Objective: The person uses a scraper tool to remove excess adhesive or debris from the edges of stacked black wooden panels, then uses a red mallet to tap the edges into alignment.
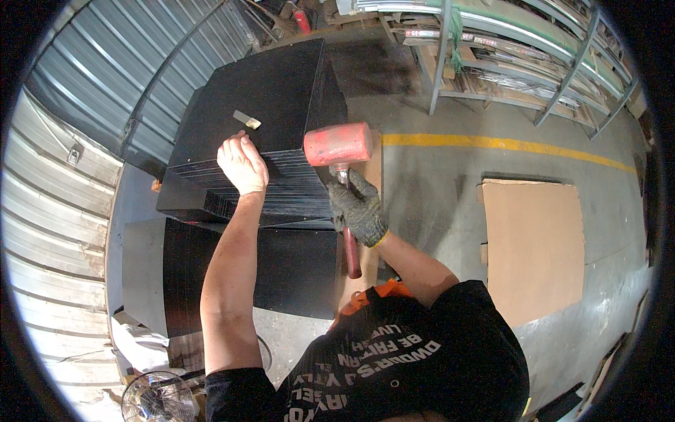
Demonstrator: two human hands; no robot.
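My right hand (357,207), in a grey knit glove with a yellow cuff, is closed around the handle of a red-headed mallet (339,145). The mallet's head is beside the right corner of a tall stack of black sheets (271,84), and its dark red handle points down toward me. At the near edge of that stack rests my bare left hand (242,165), its fingers loosely bent and nothing visible in them. Just beyond its fingertips lies a small flat metal piece with a pale yellowish end (246,119).
Lower black sheets (295,271) lie between me and the stack. A fan (158,397) stands at lower left, beside the corrugated metal wall (63,274). Brown board (534,246) lies on the floor to the right. Metal racks (506,63) with long stock stand far right, beyond a yellow floor line (492,143).
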